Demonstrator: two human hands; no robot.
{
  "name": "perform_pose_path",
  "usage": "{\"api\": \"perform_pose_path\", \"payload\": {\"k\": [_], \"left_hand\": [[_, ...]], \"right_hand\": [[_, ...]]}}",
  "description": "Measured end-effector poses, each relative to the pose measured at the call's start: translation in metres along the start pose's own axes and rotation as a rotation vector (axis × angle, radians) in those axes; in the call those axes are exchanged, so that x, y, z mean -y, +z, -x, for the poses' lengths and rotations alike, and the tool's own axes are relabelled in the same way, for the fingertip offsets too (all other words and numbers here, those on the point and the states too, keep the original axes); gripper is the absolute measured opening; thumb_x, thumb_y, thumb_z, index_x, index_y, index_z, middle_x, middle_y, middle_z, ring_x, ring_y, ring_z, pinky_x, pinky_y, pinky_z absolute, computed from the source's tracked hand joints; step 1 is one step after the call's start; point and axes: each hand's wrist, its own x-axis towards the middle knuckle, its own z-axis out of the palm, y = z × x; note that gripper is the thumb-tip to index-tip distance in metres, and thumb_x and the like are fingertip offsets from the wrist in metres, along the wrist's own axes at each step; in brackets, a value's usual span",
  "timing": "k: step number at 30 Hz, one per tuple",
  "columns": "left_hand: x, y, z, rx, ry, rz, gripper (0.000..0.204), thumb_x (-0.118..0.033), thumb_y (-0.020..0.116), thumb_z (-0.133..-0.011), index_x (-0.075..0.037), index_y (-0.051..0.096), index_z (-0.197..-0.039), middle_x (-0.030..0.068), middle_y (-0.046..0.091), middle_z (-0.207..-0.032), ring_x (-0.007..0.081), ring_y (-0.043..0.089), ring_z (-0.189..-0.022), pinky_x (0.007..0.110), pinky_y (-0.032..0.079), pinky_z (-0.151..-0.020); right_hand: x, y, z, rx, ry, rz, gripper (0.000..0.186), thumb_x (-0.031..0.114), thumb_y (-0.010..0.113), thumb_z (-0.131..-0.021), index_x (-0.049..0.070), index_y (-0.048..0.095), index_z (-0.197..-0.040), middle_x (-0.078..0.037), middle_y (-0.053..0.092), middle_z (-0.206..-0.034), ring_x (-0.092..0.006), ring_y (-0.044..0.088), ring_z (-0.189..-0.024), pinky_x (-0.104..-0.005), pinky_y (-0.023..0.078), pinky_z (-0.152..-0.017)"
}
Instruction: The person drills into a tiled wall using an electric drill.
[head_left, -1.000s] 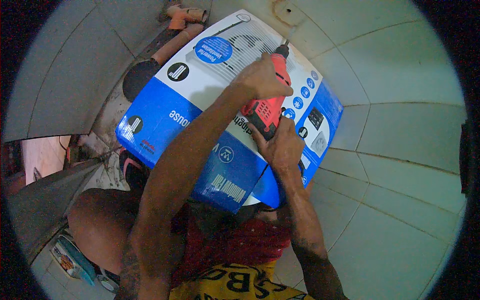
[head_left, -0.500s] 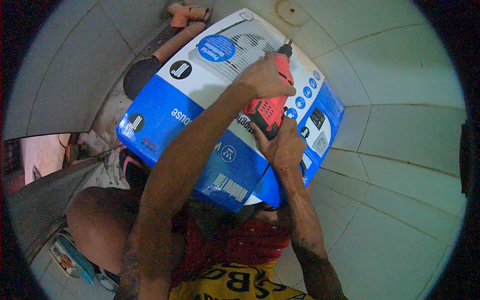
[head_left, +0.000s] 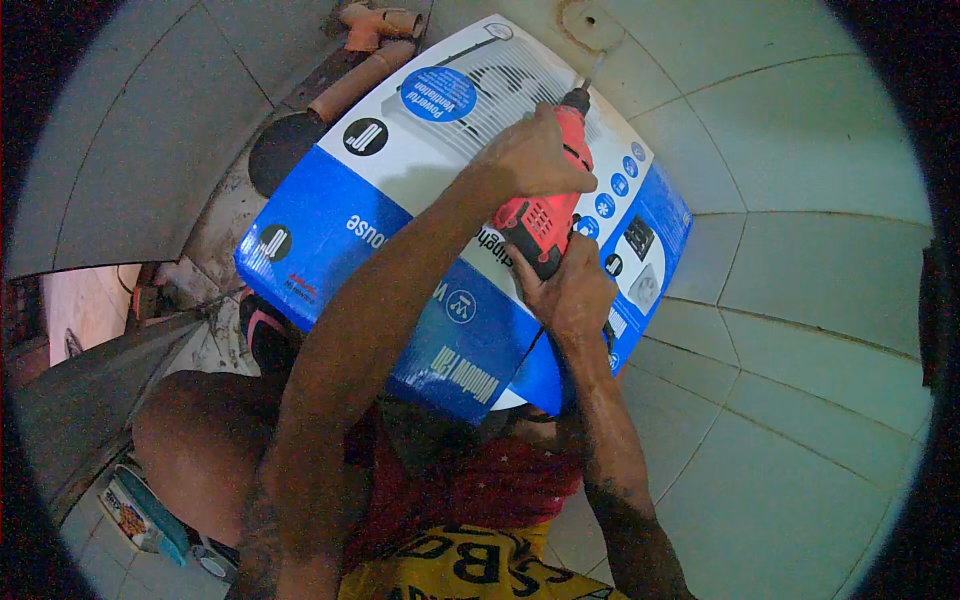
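Observation:
A red and black power drill [head_left: 545, 220] is held over a large blue and white window fan box [head_left: 330, 225]. My left hand [head_left: 540, 155] wraps around the drill's front body, just behind its black chuck. Lower down, my right hand [head_left: 575, 290] grips the drill's rear end, with its thumb along the near side. The thin drill bit [head_left: 596, 70] points away from me past the box's far edge, toward the tiled wall [head_left: 680, 60]. Whether its tip touches the tile I cannot tell. My left forearm crosses above the box and hides part of its printed front.
Orange pipe fittings [head_left: 365, 75] lie at the far left, close to a dark round object [head_left: 285, 155]. A round hole [head_left: 590, 20] shows in the tile beyond the bit. Grey panels stand on the left. A small carton [head_left: 135, 510] sits at the lower left near my leg.
The view has shifted slightly, and the bit shows more clearly now. Both hands keep the same hold on the drill.

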Motion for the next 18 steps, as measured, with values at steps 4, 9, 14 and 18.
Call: {"api": "perform_pose_path", "payload": {"k": [4,9,14,18], "left_hand": [[-0.0011,0.0004,-0.0009,-0.002,0.009,-0.029,0.111,-0.058,0.081,-0.067,0.023,0.036,-0.128,0.0385,0.055,-0.123,0.0464,0.064,-0.11,0.045,0.055,-0.094],[0.0012,0.0021,-0.003,-0.011,0.015,-0.031,0.112,-0.058,0.081,-0.067,0.025,0.036,-0.127,0.039,0.056,-0.121,0.0461,0.065,-0.109,0.045,0.055,-0.093],[0.0036,0.0035,-0.0041,-0.023,0.023,-0.019,0.111,-0.057,0.081,-0.066,0.025,0.037,-0.126,0.0387,0.057,-0.119,0.0453,0.066,-0.105,0.044,0.056,-0.09],[0.0022,0.0032,-0.0034,-0.02,0.021,-0.015,0.111,-0.056,0.082,-0.066,0.025,0.037,-0.126,0.0386,0.057,-0.118,0.0446,0.067,-0.103,0.044,0.057,-0.088]], "right_hand": [[0.0001,0.0002,0.0001,0.0,0.008,-0.009,0.069,0.059,0.081,-0.075,-0.001,0.057,-0.1,-0.02,0.066,-0.083,-0.0394,0.069,-0.068,-0.0479,0.054,-0.057],[0.0007,-0.0008,-0.0003,0.008,0.014,-0.004,0.069,0.059,0.081,-0.075,-0.001,0.057,-0.099,-0.02,0.066,-0.083,-0.0394,0.069,-0.068,-0.0475,0.055,-0.058],[0.0008,-0.0004,-0.0007,0.009,0.014,-0.012,0.069,0.059,0.081,-0.075,-0.001,0.057,-0.099,-0.02,0.066,-0.083,-0.0397,0.068,-0.068,-0.0476,0.055,-0.058],[-0.0029,0.0027,0.0007,-0.027,-0.014,-0.025,0.069,0.059,0.081,-0.075,-0.001,0.056,-0.099,-0.02,0.065,-0.082,-0.0401,0.068,-0.068,-0.0481,0.054,-0.058]]}}
